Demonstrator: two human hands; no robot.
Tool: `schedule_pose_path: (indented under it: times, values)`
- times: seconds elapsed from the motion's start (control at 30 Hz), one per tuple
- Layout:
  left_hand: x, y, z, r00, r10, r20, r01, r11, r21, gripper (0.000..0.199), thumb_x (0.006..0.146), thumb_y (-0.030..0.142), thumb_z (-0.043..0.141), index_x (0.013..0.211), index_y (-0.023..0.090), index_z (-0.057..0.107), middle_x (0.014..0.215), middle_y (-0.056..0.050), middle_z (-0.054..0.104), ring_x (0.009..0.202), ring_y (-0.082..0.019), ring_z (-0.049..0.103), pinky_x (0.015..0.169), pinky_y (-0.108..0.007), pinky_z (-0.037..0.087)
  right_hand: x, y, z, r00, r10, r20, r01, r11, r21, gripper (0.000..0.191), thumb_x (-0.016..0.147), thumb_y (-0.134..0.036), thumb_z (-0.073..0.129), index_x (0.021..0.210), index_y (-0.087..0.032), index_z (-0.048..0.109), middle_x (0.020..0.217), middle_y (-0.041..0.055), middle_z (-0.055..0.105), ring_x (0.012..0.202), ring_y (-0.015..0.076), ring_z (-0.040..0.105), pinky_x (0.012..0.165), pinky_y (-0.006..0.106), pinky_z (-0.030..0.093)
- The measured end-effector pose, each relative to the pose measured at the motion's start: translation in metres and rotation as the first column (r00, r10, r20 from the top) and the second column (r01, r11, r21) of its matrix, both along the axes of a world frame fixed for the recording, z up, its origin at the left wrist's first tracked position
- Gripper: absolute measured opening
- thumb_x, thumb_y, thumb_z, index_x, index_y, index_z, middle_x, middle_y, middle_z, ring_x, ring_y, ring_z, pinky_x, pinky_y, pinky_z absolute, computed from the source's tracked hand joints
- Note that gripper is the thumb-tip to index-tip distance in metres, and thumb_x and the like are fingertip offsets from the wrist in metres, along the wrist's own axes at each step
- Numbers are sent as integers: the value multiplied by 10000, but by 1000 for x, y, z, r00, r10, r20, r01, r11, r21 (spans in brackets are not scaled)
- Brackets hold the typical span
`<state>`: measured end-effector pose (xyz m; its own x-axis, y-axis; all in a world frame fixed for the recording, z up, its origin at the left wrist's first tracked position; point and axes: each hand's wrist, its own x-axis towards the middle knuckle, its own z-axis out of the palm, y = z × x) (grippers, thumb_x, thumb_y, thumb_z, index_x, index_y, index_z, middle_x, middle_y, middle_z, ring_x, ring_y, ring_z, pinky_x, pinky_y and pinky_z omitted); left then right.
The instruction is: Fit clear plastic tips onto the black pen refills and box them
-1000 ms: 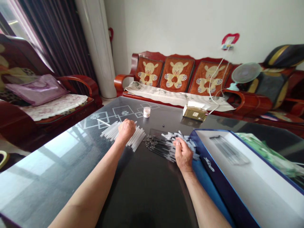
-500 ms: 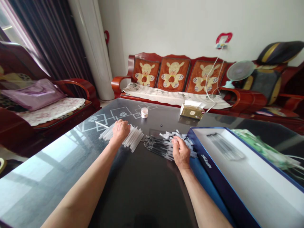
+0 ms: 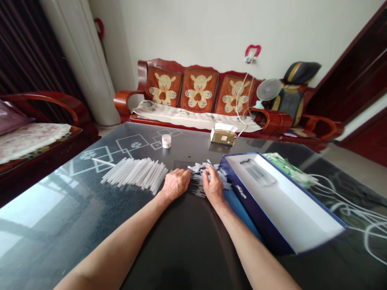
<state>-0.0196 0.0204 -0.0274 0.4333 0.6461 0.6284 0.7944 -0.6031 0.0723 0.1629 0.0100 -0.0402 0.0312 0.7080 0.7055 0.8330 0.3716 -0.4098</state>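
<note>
A row of white plastic tubes (image 3: 134,176) lies side by side on the dark glass table top (image 3: 60,193), left of my hands. My left hand (image 3: 177,184) lies palm down at the left end of a bundle of thin black pen refills (image 3: 196,188) with pale tags (image 3: 208,169). My right hand (image 3: 213,186) curls into the same bundle from the right. The hands nearly touch, and they hide most of the refills.
A navy-rimmed white box (image 3: 242,193) stands right of my right hand, with blurred dark refills (image 3: 258,173) inside. Further back are a small white jar (image 3: 166,141), a tissue box (image 3: 223,136) and a tiny black piece (image 3: 189,156). A wooden sofa (image 3: 196,92) stands behind the table.
My left hand has left the white tubes and moved right onto the refills. My right hand has shifted slightly left. The view has swung left, so the room appears shifted.
</note>
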Motion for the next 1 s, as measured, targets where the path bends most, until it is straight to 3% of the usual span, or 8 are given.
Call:
schedule_pose_path:
  times: [0.1, 0.17, 0.33, 0.47, 0.57, 0.7, 0.83, 1.0]
  values:
    - [-3, 2, 0, 999, -25, 41, 21, 996, 84, 247, 948, 248, 416, 979, 194, 655, 678, -23, 632, 650, -143, 559, 574, -242, 369, 12, 11, 19, 965, -161, 205, 198, 965, -173, 250, 910, -218, 445, 1075, -152, 621, 994, 107, 675, 946, 219, 596, 884, 333, 430]
    - [-3, 2, 0, 998, -45, 54, 38, 991, 127, 231, 943, 242, 430, 978, 192, 653, 662, -14, 630, 635, -137, 559, 565, -242, 364, 20, 17, 34, 898, -246, 365, 359, 889, -284, 227, 891, -173, 453, 1020, -151, 638, 976, 123, 672, 956, 241, 585, 859, 346, 413]
    - [-2, 2, -1, 995, -65, 74, 54, 988, 146, 213, 939, 235, 446, 968, 189, 652, 665, -13, 639, 632, -129, 570, 550, -237, 361, 20, 17, 52, 778, -278, 563, 543, 749, -380, 271, 829, -63, 437, 1004, -97, 641, 1022, 173, 636, 997, 279, 569, 827, 356, 406]
    - [-3, 2, 0, 993, -75, 91, 61, 986, 156, 202, 937, 234, 459, 961, 184, 653, 671, -16, 646, 629, -130, 578, 546, -235, 368, 20, 10, 62, 823, -240, 514, 454, 822, -343, 291, 829, -89, 443, 1035, -130, 645, 1036, 138, 625, 972, 243, 569, 843, 319, 411]
    - [-4, 2, 0, 992, -87, 94, 71, 984, 164, 194, 936, 233, 467, 973, 181, 649, 692, -18, 658, 637, -132, 588, 558, -236, 385, 47, 16, 77, 851, -253, 459, 412, 864, -289, 319, 869, -137, 423, 1100, -169, 640, 1060, 112, 628, 1013, 221, 566, 883, 286, 402]
    - [-4, 3, -1, 992, -98, 77, 84, 981, 175, 187, 935, 234, 471, 978, 180, 646, 695, -14, 661, 640, -135, 601, 570, -241, 410, 123, 27, 86, 786, -352, 508, 587, 683, -435, 371, 861, -96, 411, 1148, -167, 635, 1134, 131, 628, 1059, 224, 590, 879, 286, 414]
    - [-4, 3, -3, 991, -112, 72, 98, 980, 171, 189, 934, 230, 470, 993, 174, 642, 725, -21, 675, 657, -140, 618, 595, -244, 444, 196, 24, 69, 730, -420, 539, 679, 532, -506, 395, 802, -28, 443, 1149, -69, 627, 1133, 210, 627, 1047, 278, 624, 828, 327, 453]
    - [-4, 4, -5, 988, -128, 81, 114, 981, 158, 194, 938, 228, 462, 995, 176, 640, 742, -28, 683, 672, -138, 630, 646, -240, 480, 227, 22, 48, 697, -453, 556, 717, 441, -539, 387, 787, -29, 475, 1138, -69, 633, 1127, 211, 635, 1057, 277, 620, 836, 329, 466]
